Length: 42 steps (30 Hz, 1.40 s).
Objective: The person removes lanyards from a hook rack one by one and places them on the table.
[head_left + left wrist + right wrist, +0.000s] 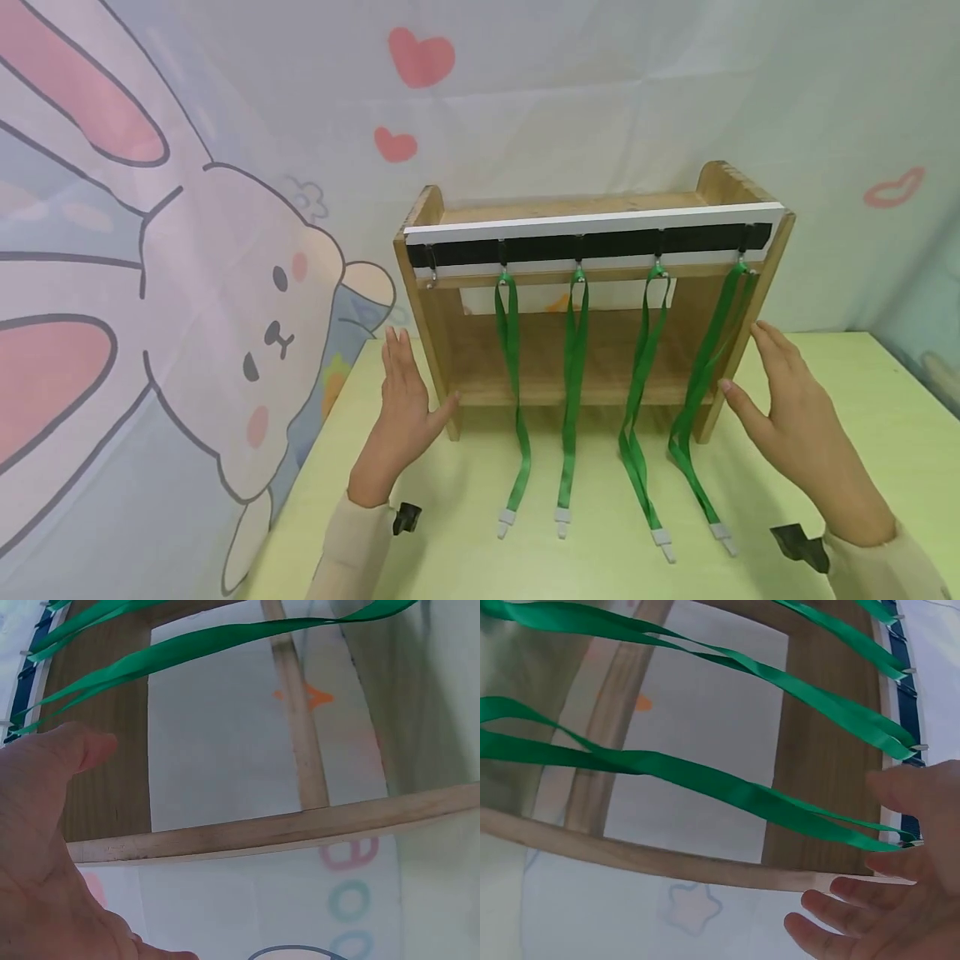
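Note:
A wooden rack stands at the back of a pale green table. A black hook strip runs along its top front. Several green lanyards hang from the hooks, and their clip ends lie on the table. My left hand is open, palm flat beside the rack's left side panel, thumb at the front leg. My right hand is open beside the right side panel, thumb close to the rightmost lanyard. The left wrist view shows my left hand near a rack rail. The right wrist view shows my right hand under the lanyards.
The leftmost hook carries no lanyard. A cloth backdrop with a cartoon rabbit hangs behind and to the left. The table's left edge runs just outside my left forearm. Bare table lies in front of the lanyard clips and to the right.

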Each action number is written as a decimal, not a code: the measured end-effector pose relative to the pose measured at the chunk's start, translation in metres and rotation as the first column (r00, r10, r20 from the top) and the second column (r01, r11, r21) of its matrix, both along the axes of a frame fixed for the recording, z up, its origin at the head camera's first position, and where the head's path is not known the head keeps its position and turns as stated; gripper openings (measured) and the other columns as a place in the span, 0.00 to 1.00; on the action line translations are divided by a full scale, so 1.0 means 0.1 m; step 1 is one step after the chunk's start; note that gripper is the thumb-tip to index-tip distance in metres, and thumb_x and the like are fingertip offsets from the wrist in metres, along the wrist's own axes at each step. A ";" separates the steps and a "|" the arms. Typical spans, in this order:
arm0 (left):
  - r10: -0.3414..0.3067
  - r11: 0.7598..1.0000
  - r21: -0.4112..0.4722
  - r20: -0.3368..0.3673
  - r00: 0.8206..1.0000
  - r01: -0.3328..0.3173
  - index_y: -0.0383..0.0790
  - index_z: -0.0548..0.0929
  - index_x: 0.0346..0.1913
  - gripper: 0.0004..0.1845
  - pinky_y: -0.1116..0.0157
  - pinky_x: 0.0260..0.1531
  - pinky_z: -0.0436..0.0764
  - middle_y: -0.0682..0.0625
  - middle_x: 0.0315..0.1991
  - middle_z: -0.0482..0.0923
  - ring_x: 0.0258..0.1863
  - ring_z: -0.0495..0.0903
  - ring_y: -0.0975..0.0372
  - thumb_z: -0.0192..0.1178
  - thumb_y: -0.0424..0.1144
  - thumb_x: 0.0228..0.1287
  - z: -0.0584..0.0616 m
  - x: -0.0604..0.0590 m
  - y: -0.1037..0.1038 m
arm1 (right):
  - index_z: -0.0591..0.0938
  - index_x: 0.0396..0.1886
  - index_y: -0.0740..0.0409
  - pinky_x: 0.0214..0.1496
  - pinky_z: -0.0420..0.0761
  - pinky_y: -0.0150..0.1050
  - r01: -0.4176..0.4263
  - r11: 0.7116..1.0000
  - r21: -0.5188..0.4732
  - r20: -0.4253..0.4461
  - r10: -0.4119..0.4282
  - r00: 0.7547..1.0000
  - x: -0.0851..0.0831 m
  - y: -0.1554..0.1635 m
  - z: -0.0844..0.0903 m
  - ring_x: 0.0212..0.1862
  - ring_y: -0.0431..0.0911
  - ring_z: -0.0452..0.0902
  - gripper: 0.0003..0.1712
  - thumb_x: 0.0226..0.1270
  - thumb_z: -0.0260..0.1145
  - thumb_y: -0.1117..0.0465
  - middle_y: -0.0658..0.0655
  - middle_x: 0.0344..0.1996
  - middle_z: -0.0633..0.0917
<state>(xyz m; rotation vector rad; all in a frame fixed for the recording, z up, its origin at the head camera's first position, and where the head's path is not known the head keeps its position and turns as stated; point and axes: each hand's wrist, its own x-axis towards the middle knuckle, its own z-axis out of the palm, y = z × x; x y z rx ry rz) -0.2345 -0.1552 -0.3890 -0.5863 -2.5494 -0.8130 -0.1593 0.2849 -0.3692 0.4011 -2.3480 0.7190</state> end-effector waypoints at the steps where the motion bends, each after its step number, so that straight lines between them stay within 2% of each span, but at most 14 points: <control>1: -0.005 1.000 0.012 -0.005 1.000 0.005 0.35 0.22 0.77 0.59 0.28 0.64 0.52 0.33 0.78 0.17 0.77 0.27 0.37 0.63 0.43 0.69 0.02 -0.03 0.00 | 0.58 0.77 0.70 0.56 0.68 0.72 0.003 1.000 -0.012 -0.040 -0.003 0.999 -0.01 -0.02 0.02 0.65 0.74 0.64 0.40 0.72 0.65 0.65 0.76 0.70 0.64; 4: -0.016 0.998 0.061 -0.001 1.000 0.016 0.32 0.22 0.76 0.57 0.33 0.66 0.56 0.33 0.78 0.17 0.77 0.30 0.38 0.62 0.40 0.70 0.06 -0.09 0.02 | 0.64 0.74 0.70 0.61 0.75 0.45 0.007 0.998 -0.068 -0.139 -0.017 0.990 -0.05 -0.06 0.09 0.58 0.71 0.72 0.37 0.67 0.67 0.72 0.75 0.64 0.71; 7: -0.031 0.995 0.098 0.010 0.999 0.029 0.30 0.22 0.76 0.55 0.38 0.69 0.57 0.32 0.78 0.18 0.78 0.33 0.38 0.59 0.38 0.72 0.09 -0.15 0.04 | 0.70 0.70 0.70 0.52 0.69 0.19 0.021 0.989 -0.149 -0.186 -0.049 0.981 -0.08 -0.11 0.14 0.53 0.64 0.77 0.35 0.63 0.68 0.76 0.72 0.60 0.77; 8: -0.032 0.994 0.105 0.016 0.999 0.030 0.30 0.22 0.75 0.54 0.39 0.69 0.57 0.32 0.78 0.19 0.78 0.33 0.39 0.58 0.38 0.73 0.09 -0.17 0.05 | 0.72 0.68 0.71 0.51 0.65 0.14 0.026 0.984 -0.174 -0.199 -0.061 0.978 -0.10 -0.12 0.16 0.54 0.58 0.79 0.33 0.62 0.68 0.77 0.71 0.59 0.78; 11: -0.034 0.991 0.128 0.022 0.999 0.030 0.31 0.23 0.76 0.53 0.40 0.70 0.57 0.31 0.78 0.22 0.78 0.35 0.39 0.57 0.37 0.74 0.12 -0.25 0.09 | 0.76 0.63 0.72 0.46 0.68 0.13 0.040 0.971 -0.236 -0.229 -0.095 0.969 -0.14 -0.14 0.19 0.51 0.35 0.79 0.29 0.60 0.69 0.78 0.71 0.55 0.82; 14: -0.028 0.986 0.165 0.022 0.999 0.024 0.31 0.25 0.77 0.51 0.41 0.69 0.60 0.29 0.77 0.30 0.76 0.43 0.37 0.57 0.36 0.73 0.13 -0.32 0.11 | 0.79 0.59 0.73 0.44 0.69 0.12 0.056 0.960 -0.274 -0.239 -0.124 0.963 -0.19 -0.17 0.20 0.47 0.18 0.71 0.25 0.61 0.70 0.77 0.70 0.51 0.84; 19: -0.027 0.964 0.264 0.015 1.000 0.022 0.32 0.32 0.78 0.48 0.40 0.63 0.69 0.28 0.75 0.43 0.70 0.58 0.34 0.56 0.31 0.71 0.16 -0.40 0.13 | 0.82 0.56 0.72 0.41 0.70 0.13 0.080 0.935 -0.347 -0.228 -0.167 0.959 -0.23 -0.24 0.21 0.43 0.17 0.74 0.22 0.61 0.71 0.75 0.69 0.47 0.86; 25: -0.026 0.936 0.351 0.008 1.000 0.021 0.35 0.38 0.79 0.44 0.39 0.58 0.74 0.30 0.74 0.51 0.67 0.65 0.37 0.53 0.27 0.68 0.17 -0.45 0.15 | 0.84 0.53 0.71 0.38 0.71 0.14 0.102 0.896 -0.433 -0.219 -0.214 0.952 -0.30 -0.33 0.25 0.40 0.20 0.76 0.22 0.58 0.75 0.73 0.61 0.41 0.87; 29: -0.007 0.941 0.337 -0.009 1.000 0.010 0.31 0.41 0.79 0.42 0.39 0.58 0.74 0.30 0.73 0.56 0.66 0.67 0.38 0.51 0.26 0.69 0.14 -0.49 0.15 | 0.85 0.50 0.71 0.36 0.71 0.15 0.112 0.874 -0.473 -0.236 -0.249 0.939 -0.38 -0.38 0.24 0.38 0.23 0.77 0.22 0.55 0.78 0.73 0.55 0.36 0.85; 33: 0.028 0.947 0.322 -0.024 0.999 -0.019 0.28 0.43 0.78 0.40 0.38 0.58 0.74 0.29 0.70 0.59 0.64 0.68 0.37 0.50 0.25 0.70 0.12 -0.50 0.17 | 0.85 0.45 0.73 0.34 0.71 0.16 0.117 0.870 -0.479 -0.260 -0.268 0.928 -0.45 -0.41 0.22 0.36 0.24 0.76 0.20 0.51 0.79 0.74 0.54 0.33 0.84; 36: 0.032 0.948 0.319 -0.052 0.998 -0.014 0.27 0.44 0.78 0.38 0.38 0.57 0.74 0.28 0.69 0.60 0.63 0.69 0.36 0.49 0.24 0.69 0.11 -0.49 0.19 | 0.85 0.43 0.72 0.34 0.70 0.16 0.122 0.867 -0.483 -0.261 -0.275 0.925 -0.48 -0.42 0.21 0.35 0.24 0.75 0.17 0.52 0.79 0.73 0.55 0.31 0.83; 42: 0.044 0.953 0.303 -0.106 0.993 -0.010 0.24 0.46 0.76 0.37 0.38 0.54 0.76 0.26 0.67 0.61 0.61 0.71 0.34 0.48 0.22 0.68 0.11 -0.47 0.21 | 0.85 0.42 0.73 0.33 0.69 0.15 0.124 0.868 -0.482 -0.272 -0.282 0.920 -0.49 -0.48 0.21 0.31 0.20 0.73 0.12 0.58 0.74 0.75 0.64 0.30 0.86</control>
